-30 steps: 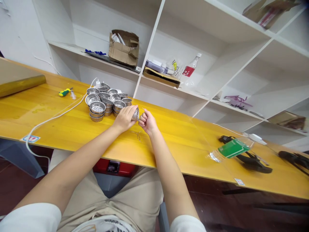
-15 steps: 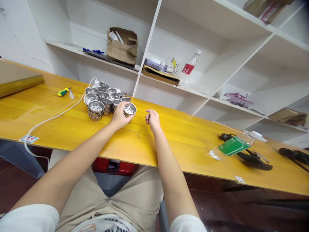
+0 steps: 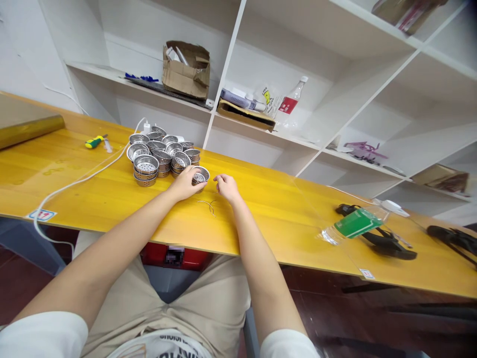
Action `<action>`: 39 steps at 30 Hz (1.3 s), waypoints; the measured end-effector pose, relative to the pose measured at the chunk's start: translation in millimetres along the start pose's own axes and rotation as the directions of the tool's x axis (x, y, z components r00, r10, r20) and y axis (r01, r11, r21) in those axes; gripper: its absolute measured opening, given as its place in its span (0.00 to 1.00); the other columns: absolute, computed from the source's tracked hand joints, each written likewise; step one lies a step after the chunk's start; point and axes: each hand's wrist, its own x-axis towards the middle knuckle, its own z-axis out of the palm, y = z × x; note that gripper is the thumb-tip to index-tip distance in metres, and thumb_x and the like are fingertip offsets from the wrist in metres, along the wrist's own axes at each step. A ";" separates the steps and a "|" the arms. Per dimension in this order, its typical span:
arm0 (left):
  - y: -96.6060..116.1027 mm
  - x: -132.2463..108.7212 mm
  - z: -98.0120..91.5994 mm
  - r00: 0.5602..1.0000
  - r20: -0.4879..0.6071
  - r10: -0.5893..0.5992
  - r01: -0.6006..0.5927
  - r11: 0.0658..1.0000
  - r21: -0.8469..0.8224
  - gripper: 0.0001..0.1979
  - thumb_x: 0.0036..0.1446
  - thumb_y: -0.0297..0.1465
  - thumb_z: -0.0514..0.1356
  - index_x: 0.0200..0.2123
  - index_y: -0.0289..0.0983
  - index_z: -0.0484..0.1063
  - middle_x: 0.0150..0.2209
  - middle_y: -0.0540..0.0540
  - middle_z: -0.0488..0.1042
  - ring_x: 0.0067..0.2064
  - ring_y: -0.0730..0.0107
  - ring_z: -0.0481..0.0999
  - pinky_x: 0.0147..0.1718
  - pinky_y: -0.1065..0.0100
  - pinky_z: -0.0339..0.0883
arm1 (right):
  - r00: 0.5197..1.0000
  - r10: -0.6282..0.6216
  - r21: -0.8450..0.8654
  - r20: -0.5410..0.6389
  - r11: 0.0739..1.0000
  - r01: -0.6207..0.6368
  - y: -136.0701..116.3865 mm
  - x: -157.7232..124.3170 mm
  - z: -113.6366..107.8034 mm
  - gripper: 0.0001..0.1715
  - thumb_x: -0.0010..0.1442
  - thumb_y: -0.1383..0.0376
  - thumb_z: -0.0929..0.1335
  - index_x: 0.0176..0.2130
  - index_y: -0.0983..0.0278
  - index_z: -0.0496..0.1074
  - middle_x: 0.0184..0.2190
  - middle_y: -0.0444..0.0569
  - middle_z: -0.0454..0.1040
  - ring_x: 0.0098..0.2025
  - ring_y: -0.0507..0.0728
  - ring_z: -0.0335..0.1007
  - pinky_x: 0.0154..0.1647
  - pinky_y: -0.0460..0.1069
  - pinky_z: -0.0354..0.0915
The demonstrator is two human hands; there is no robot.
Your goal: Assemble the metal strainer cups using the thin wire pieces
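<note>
My left hand (image 3: 186,182) grips a small perforated metal strainer cup (image 3: 200,176), held upright low over the yellow table (image 3: 283,219), just right of a pile of several similar cups (image 3: 160,154). My right hand (image 3: 226,187) hovers beside the cup, its fingers curled toward it; whether it pinches anything I cannot tell. A thin bent wire handle (image 3: 209,205) lies on the table just in front of both hands.
A white cable (image 3: 74,181) runs across the table's left part, past a yellow-green screwdriver (image 3: 94,142) and a golden roll (image 3: 32,130). A clear bag with a green label (image 3: 356,223) and black straps (image 3: 387,241) lie right. White shelves stand behind.
My left hand turned the cup from sideways to upright and lowered it toward the table by the pile. My right hand drew off from the cup, then lowered to the left beside it.
</note>
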 end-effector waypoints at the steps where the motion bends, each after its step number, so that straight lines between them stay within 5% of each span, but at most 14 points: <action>1: 0.0 0.0 0.0 1.000 0.012 0.004 -0.004 1.000 -0.005 0.24 0.58 0.45 0.65 0.53 0.37 0.72 0.57 0.38 0.73 0.60 0.52 0.74 0.64 0.52 0.66 | 1.000 -0.007 -0.027 0.009 1.000 0.008 1.2 0.6 0.2 0.16 0.69 0.61 0.61 0.37 0.63 0.76 0.20 0.40 0.70 0.22 0.51 0.65 0.31 0.45 0.62; 10: -0.1 -1.4 -2.8 0.996 0.037 -0.082 0.086 0.989 -0.123 0.40 0.60 0.51 0.61 0.69 0.37 0.60 0.67 0.35 0.68 0.66 0.48 0.71 0.65 0.51 0.64 | 0.983 0.122 -0.203 0.140 0.975 -0.092 -0.6 -3.0 -6.1 0.13 0.68 0.66 0.64 0.33 0.63 0.75 0.17 0.41 0.69 0.18 0.52 0.67 0.32 0.47 0.64; 16: -2.6 -0.3 1.5 0.994 0.026 -0.111 0.113 0.989 -0.098 0.41 0.56 0.52 0.64 0.66 0.33 0.66 0.64 0.33 0.71 0.65 0.48 0.72 0.65 0.52 0.64 | 0.956 0.203 -0.294 0.210 0.946 -0.136 -0.1 -7.5 -7.4 0.05 0.63 0.67 0.69 0.36 0.62 0.77 0.14 0.42 0.70 0.17 0.54 0.69 0.28 0.47 0.64; 30: 1.0 5.3 11.9 0.967 -0.006 -0.255 0.248 0.947 -0.203 0.35 0.50 0.46 0.69 0.59 0.36 0.71 0.58 0.38 0.73 0.60 0.50 0.74 0.64 0.54 0.65 | 0.953 0.174 -0.454 0.249 0.890 -0.044 -14.2 -15.5 -15.5 0.15 0.67 0.65 0.67 0.49 0.62 0.80 0.14 0.42 0.71 0.30 0.54 0.78 0.39 0.43 0.66; 39: -7.8 -4.9 11.0 0.967 0.138 -0.215 0.250 0.907 -0.339 0.61 0.43 0.41 0.74 0.73 0.33 0.45 0.69 0.30 0.62 0.68 0.45 0.66 0.69 0.50 0.57 | 0.949 0.193 -0.465 0.248 0.883 -0.058 -8.4 -12.3 -16.0 0.15 0.69 0.64 0.66 0.50 0.64 0.80 0.17 0.43 0.73 0.29 0.54 0.77 0.37 0.43 0.66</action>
